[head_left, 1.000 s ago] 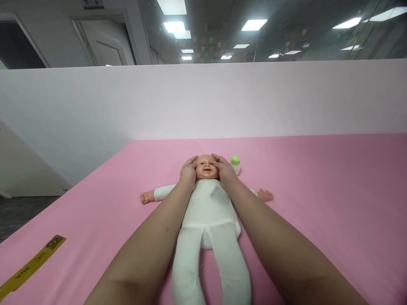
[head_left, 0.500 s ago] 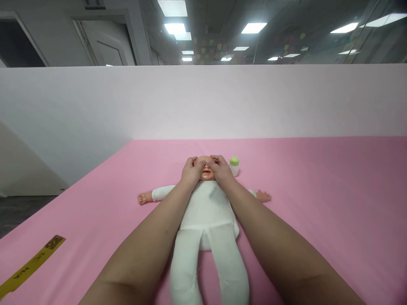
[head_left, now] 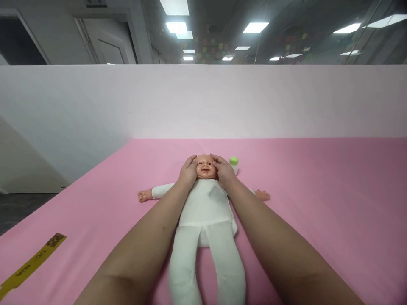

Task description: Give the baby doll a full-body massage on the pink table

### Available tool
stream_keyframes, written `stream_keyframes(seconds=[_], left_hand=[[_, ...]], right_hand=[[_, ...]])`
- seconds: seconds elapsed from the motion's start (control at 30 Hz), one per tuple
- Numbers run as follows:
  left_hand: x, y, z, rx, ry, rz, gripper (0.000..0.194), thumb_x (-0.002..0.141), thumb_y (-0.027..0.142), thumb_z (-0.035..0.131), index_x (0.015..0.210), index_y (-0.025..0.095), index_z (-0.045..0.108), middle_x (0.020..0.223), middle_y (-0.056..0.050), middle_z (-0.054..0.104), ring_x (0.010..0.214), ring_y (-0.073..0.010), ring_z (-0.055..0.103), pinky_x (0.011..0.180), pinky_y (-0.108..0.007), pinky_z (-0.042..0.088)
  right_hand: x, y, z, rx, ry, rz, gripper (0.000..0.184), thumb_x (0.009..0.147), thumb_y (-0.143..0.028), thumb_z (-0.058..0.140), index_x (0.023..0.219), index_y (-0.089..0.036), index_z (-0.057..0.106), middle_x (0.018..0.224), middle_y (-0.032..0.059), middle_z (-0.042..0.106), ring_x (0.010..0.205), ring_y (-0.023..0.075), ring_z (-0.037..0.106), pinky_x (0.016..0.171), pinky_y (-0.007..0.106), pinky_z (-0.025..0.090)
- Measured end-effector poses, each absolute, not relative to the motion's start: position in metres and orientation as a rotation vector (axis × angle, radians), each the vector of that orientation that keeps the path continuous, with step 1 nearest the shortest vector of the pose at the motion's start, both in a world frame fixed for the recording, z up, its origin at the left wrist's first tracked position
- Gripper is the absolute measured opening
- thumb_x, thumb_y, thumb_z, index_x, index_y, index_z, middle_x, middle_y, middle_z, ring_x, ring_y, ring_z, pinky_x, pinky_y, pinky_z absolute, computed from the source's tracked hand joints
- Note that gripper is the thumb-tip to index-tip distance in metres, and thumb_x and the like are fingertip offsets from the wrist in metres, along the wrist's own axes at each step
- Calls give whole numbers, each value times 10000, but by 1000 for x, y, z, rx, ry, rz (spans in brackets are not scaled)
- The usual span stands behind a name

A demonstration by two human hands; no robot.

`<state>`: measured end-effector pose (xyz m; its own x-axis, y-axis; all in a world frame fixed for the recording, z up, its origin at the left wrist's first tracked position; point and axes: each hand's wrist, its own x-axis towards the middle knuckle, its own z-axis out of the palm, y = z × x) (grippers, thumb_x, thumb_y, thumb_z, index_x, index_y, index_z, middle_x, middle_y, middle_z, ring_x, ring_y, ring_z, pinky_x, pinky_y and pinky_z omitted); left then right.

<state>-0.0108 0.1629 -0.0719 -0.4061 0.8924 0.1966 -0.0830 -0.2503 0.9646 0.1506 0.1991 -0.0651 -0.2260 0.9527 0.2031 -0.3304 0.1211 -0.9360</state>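
Uncovered the baby doll's (head_left: 205, 203) eyes; now holds its head (head_left: 206, 170) between left hand (head_left: 188, 173), nine o'clock, and right hand (head_left: 225, 172), three.

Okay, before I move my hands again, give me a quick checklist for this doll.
1. Doll lying face up: ok.
2. Doll's eyes uncovered: ok, both show.
3. Left hand and right hand on opposite sides of its head: ok.
4. Green-capped container well away from the right hand: not ok, it stands close by.
5. Yellow strip clear of the forearms: ok.
6. Hand pressure gentle: cannot tell.
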Motion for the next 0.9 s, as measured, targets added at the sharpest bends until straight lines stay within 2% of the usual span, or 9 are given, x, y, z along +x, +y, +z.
stream_keyframes(seconds=[0.23, 0.4, 0.53, 0.73, 0.9], left_hand=[[-12, 159, -69, 1028, 1211, 1715, 485, 828, 356, 692, 1296, 232, 667, 1335, -90, 661, 1205, -233, 641, 1108, -409, 482], [-6, 148, -60, 1155, 1304, 1656, 495, 817, 368, 735, 1286, 252, 631, 1248, -64, 674, 1133, -251, 652, 1022, -384, 520], [-3, 149, -55, 1116, 1374, 1649, 542, 778, 397, 809, 1260, 233, 624, 1188, -77, 687, 1132, -277, 648, 1008, -384, 514], [-5, 157, -58, 982, 1303, 1650, 509, 805, 444, 766, 1241, 232, 610, 1152, -78, 695, 1064, -240, 680, 985, -392, 537], [-12, 157, -62, 858, 1106, 1654, 452, 816, 394, 724, 1226, 234, 621, 1174, -73, 691, 999, -201, 693, 958, -391, 561]], right_hand=[[151, 194, -62, -707, -1264, 1363, 517, 766, -386, 772, 1270, -291, 706, 1316, 29, 695, 1265, 268, 603, 1104, 457, 489], [150, 187, -55, -799, -1370, 1183, 555, 727, -448, 853, 1235, -283, 701, 1300, 38, 683, 1257, 276, 591, 1092, 440, 486], [148, 185, -49, -879, -1396, 1119, 573, 713, -500, 865, 1202, -253, 695, 1243, 51, 693, 1169, 267, 633, 1044, 427, 510], [143, 189, -50, -840, -1278, 1253, 440, 770, -450, 806, 1158, -263, 716, 1186, 37, 726, 1141, 262, 658, 1049, 439, 518], [144, 195, -55, -784, -1198, 1370, 384, 809, -387, 731, 1175, -272, 742, 1286, 26, 720, 1207, 256, 652, 1076, 434, 523]])
